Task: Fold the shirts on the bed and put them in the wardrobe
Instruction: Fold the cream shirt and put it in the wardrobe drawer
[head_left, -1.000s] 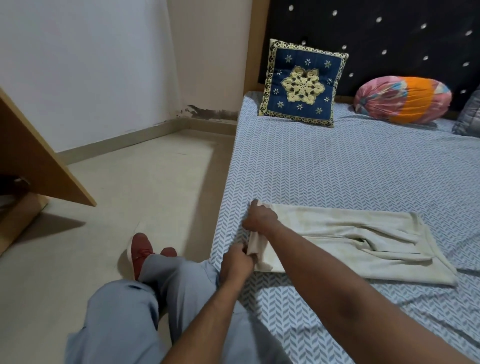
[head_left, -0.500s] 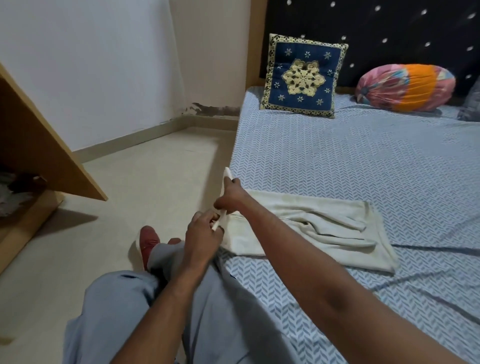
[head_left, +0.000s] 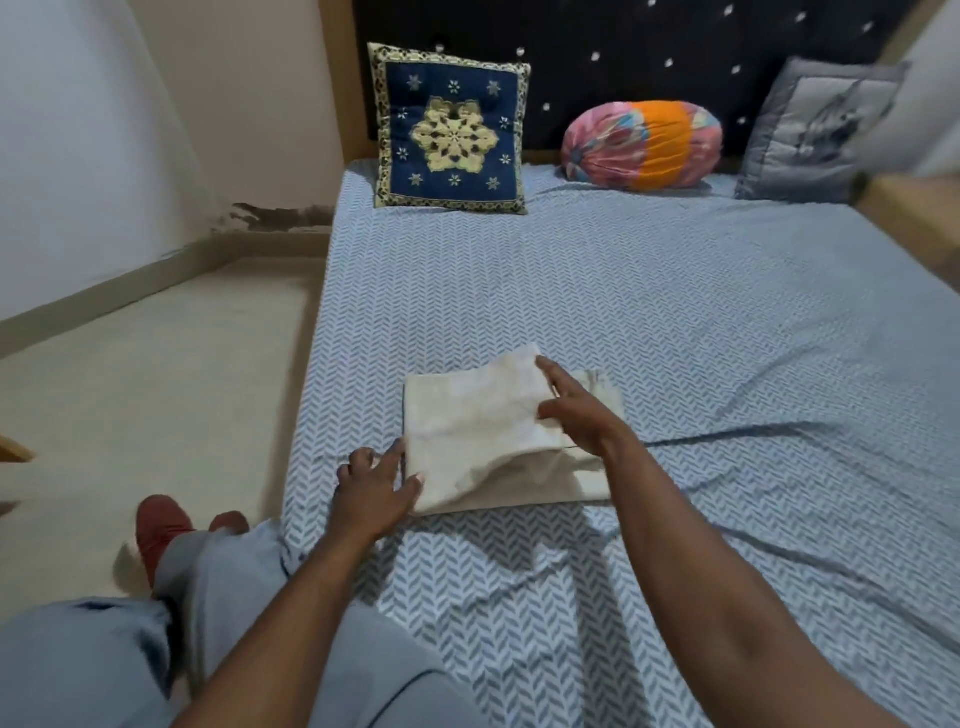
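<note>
A cream shirt (head_left: 467, 415) lies folded in half into a rough rectangle near the left edge of the bed (head_left: 545, 291). My right hand (head_left: 582, 421) pinches the free edge of its upper layer between thumb and fingers, and this layer is still raised off the lower one at the front. With fingers spread, my left hand (head_left: 371, 491) lies on the sheet at the shirt's near left corner, where thumb and forefinger touch its edge. I see no other shirt.
A blue embroidered cushion (head_left: 449, 130), a pink and orange bolster (head_left: 641, 145) and a grey cushion (head_left: 821, 130) lean on the dark headboard. Beige floor lies to the left. A wooden corner (head_left: 13, 452) pokes in at the far left. My grey-trousered legs are below.
Both hands lifted the shirt's left end and carried it over to the right, halving the shirt. My left hand has let go and now lies open at the fold. The view swung right.
</note>
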